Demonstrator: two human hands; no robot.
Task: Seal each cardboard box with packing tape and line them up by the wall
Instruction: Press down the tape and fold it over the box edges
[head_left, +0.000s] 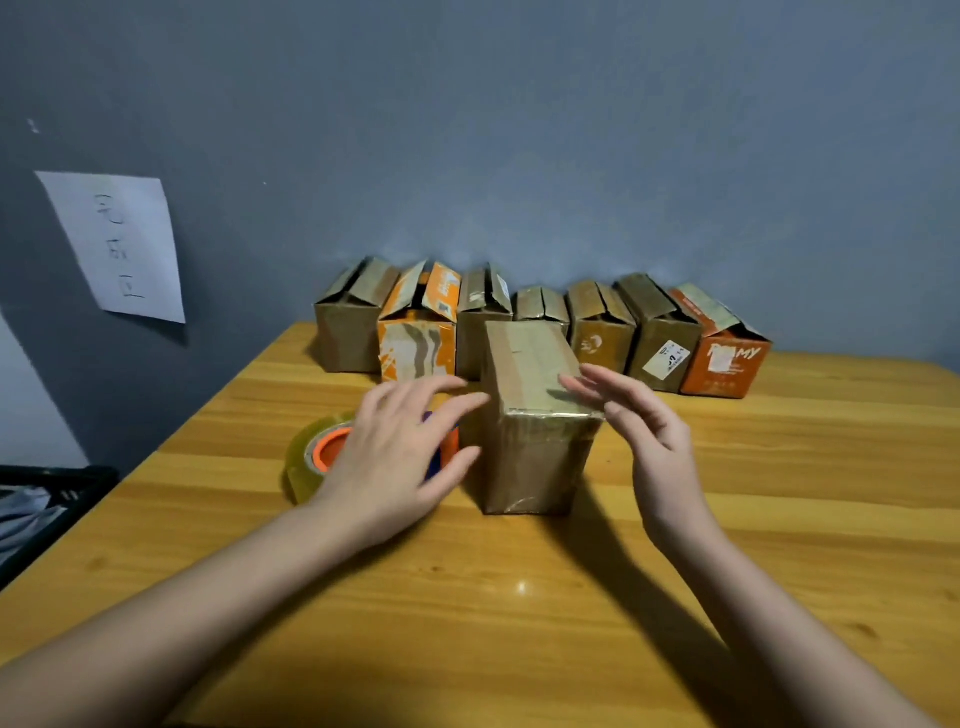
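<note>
Flanking box, both hands spread, holding nothing: left hand, right hand. Take both sides evenly, keep upright, slide to wall row, avoid tape.

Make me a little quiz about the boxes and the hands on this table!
1. Count: how many boxes stand in the row by the wall?
2. True or false: the flaps of the front box stand open.
3. Pick one: the tape roll lies A) beside the left hand, B) beside the right hand, C) on top of a box.

Key
1. Seven, from the plain one at the left end to the orange one at the right end.
2. False: its top lies flat and closed, while the row's flaps stick up.
3. A: it lies on the wooden table, partly behind that hand. Both hands are open.
</note>
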